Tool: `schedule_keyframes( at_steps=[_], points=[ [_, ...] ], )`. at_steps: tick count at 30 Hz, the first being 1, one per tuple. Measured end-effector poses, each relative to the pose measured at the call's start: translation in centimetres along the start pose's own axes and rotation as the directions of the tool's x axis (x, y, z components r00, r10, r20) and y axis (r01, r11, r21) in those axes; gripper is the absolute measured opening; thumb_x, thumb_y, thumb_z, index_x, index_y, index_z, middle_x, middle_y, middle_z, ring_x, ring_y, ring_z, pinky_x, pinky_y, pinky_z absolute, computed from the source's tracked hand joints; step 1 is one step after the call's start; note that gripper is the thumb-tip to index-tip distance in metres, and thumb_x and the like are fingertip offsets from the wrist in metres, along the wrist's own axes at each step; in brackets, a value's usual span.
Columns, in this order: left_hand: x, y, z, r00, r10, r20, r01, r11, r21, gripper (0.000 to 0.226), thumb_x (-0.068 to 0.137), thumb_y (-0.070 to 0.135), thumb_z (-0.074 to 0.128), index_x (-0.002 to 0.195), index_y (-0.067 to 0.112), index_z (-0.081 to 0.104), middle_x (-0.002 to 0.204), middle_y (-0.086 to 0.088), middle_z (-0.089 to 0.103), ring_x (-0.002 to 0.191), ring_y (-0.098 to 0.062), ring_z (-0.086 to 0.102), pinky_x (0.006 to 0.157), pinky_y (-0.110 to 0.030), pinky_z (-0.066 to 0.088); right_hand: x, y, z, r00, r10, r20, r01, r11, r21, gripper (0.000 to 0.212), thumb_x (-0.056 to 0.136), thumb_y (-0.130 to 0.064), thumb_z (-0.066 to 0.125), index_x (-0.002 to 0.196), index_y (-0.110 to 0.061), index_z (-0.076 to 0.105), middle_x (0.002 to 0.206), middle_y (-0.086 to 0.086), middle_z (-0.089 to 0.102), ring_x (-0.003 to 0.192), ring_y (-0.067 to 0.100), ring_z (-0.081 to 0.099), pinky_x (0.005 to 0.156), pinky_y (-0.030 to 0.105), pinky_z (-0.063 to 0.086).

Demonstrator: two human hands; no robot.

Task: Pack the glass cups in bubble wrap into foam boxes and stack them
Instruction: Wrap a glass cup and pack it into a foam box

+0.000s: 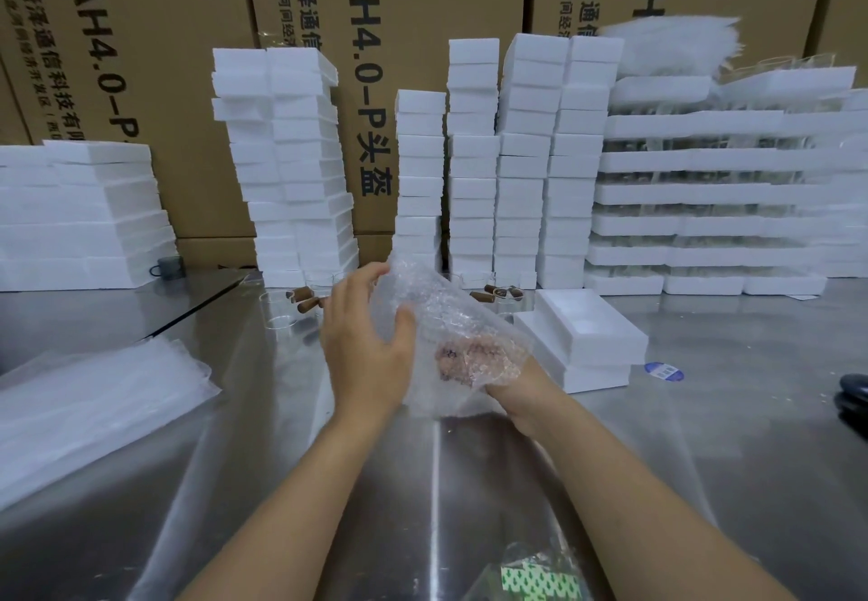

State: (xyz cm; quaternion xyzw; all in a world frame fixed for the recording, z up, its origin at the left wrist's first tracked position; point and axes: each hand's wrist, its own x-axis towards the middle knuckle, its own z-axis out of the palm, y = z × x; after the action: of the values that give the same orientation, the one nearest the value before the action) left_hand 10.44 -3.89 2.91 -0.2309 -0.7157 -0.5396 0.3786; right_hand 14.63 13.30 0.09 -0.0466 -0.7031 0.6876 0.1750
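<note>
**A:** Why held up off the table (704, 412) instead of rolled flat on it?

**B:** Probably for easier turning. Gripping the bubble wrap bundle (451, 314) with the left hand (371, 342), thumb in front and fingers curled over the far edge, to keep the loose flap pinned. Cupping it from underneath with the right hand (516, 394), fingertips (469, 358) showing pink through the bubbles. Both closed round the wrap, neither free.

**A:** Anything actually inside?

**B:** Can't tell, honestly. Clear glass under clear bubbles, no chance. Guessing one of the glass cups (278, 314), same as the bare ones waiting on the table beyond the left hand. So mid-wrap, not yet boxed.

**A:** And the open foam box (587, 333)?

**B:** Parked lid-off just right of the bundle, on top of another one, within easy reach for the drop-in. Finished ones presumably headed for the stacks of foam boxes (474, 154) behind.

**A:** The pile of bubble wrap sheets (94, 408)?

**B:** Kept at the left edge, handy for the next grab.

**A:** Risk?

**B:** Loosening the grip and letting the flap spring open before boxing.
</note>
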Motion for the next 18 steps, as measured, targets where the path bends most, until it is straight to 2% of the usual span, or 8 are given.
schedule_keyframes(
  at_steps=[2, 4, 6, 9, 12, 14, 16, 18],
  points=[
    [0.6, -0.5, -0.7, 0.951, -0.217, 0.221, 0.252, 0.957, -0.143, 0.047, 0.096, 0.015, 0.074, 0.136, 0.036, 0.059, 0.129, 0.020, 0.063, 0.120, 0.002, 0.059, 0.109, -0.036, 0.046, -0.2, -0.1, -0.2, 0.999, 0.021, 0.027, -0.020, 1.000, -0.021, 0.022, 0.093, 0.003, 0.071, 0.105, -0.014, 0.075, 0.107, 0.010, 0.077, 0.105, 0.027, 0.073, 0.095, 0.043, 0.060],
    [0.9, -0.4, -1.1, 0.846, -0.325, 0.423, 0.466, 0.837, -0.288, 0.049, 0.097, 0.014, 0.076, 0.139, 0.034, 0.061, 0.135, 0.016, 0.065, 0.112, 0.014, 0.061, 0.112, -0.034, 0.048, -0.4, -0.2, -0.3, 0.998, 0.059, 0.020, -0.059, 0.998, -0.018, 0.024, 0.092, 0.010, 0.068, 0.109, -0.006, 0.073, 0.109, 0.014, 0.075, 0.107, 0.032, 0.071, 0.097, 0.047, 0.059],
    [0.8, -0.4, -0.9, 0.802, -0.337, 0.492, 0.527, 0.787, -0.320, 0.054, 0.094, 0.021, 0.080, 0.142, 0.037, 0.061, 0.137, 0.012, 0.066, 0.114, 0.011, 0.064, 0.107, -0.029, 0.049, -0.5, -0.2, -0.5, 0.991, 0.135, -0.006, -0.135, 0.991, 0.019, 0.021, 0.094, 0.011, 0.064, 0.110, 0.000, 0.071, 0.106, 0.017, 0.076, 0.100, 0.031, 0.074, 0.092, 0.045, 0.061],
    [0.7, -0.6, -0.7, 0.761, -0.354, 0.544, 0.578, 0.751, -0.319, 0.073, 0.083, 0.039, 0.088, 0.147, 0.047, 0.054, 0.140, 0.009, 0.064, 0.128, -0.002, 0.060, 0.092, -0.020, 0.044, -0.6, -0.2, -0.9, 0.973, 0.220, -0.063, -0.212, 0.971, 0.109, 0.019, 0.097, 0.010, 0.060, 0.087, -0.004, 0.067, 0.070, 0.005, 0.073, 0.066, 0.019, 0.069, 0.056, 0.025, 0.058],
    [0.9, -1.1, -0.9, 0.743, -0.360, 0.564, 0.588, 0.754, -0.294, 0.093, 0.070, 0.060, 0.095, 0.150, 0.055, 0.048, 0.141, 0.012, 0.063, 0.128, 0.001, 0.057, 0.086, -0.016, 0.040, -0.7, -0.3, -0.9, 0.966, 0.249, -0.070, -0.237, 0.961, 0.145, 0.017, 0.098, 0.008, 0.061, 0.086, -0.004, 0.066, 0.070, 0.005, 0.068, 0.070, 0.021, 0.063, 0.054, 0.023, 0.055],
    [0.9, -1.3, -0.8, 0.740, -0.362, 0.567, 0.590, 0.753, -0.291, 0.100, 0.060, 0.068, 0.094, 0.148, 0.059, 0.047, 0.140, 0.011, 0.065, 0.126, 0.003, 0.059, 0.088, -0.018, 0.042, -0.6, -0.4, -0.5, 0.971, 0.238, -0.025, -0.231, 0.961, 0.152, 0.012, 0.099, 0.004, 0.062, 0.097, -0.005, 0.070, 0.088, 0.011, 0.072, 0.082, 0.025, 0.069, 0.067, 0.027, 0.061],
    [0.7, -1.5, -0.6, 0.742, -0.356, 0.567, 0.582, 0.762, -0.283, 0.105, 0.056, 0.069, 0.096, 0.148, 0.061, 0.046, 0.137, 0.006, 0.069, 0.127, -0.004, 0.063, 0.097, -0.027, 0.048, -0.8, -0.6, -0.2, 0.967, 0.248, 0.051, -0.253, 0.953, 0.166, 0.019, 0.102, -0.004, 0.061, 0.120, -0.004, 0.067, 0.115, 0.018, 0.070, 0.109, 0.034, 0.069, 0.097, 0.045, 0.058],
    [0.5, -1.8, -0.3, 0.761, -0.336, 0.555, 0.543, 0.798, -0.262, 0.106, 0.057, 0.069, 0.097, 0.148, 0.062, 0.043, 0.136, 0.006, 0.068, 0.127, -0.010, 0.063, 0.104, -0.038, 0.051, -1.0, -0.5, -0.2, 0.966, 0.251, 0.067, -0.258, 0.957, 0.133, 0.014, 0.105, -0.004, 0.054, 0.113, -0.006, 0.065, 0.108, 0.012, 0.068, 0.102, 0.027, 0.067, 0.094, 0.041, 0.057]
  ],
)
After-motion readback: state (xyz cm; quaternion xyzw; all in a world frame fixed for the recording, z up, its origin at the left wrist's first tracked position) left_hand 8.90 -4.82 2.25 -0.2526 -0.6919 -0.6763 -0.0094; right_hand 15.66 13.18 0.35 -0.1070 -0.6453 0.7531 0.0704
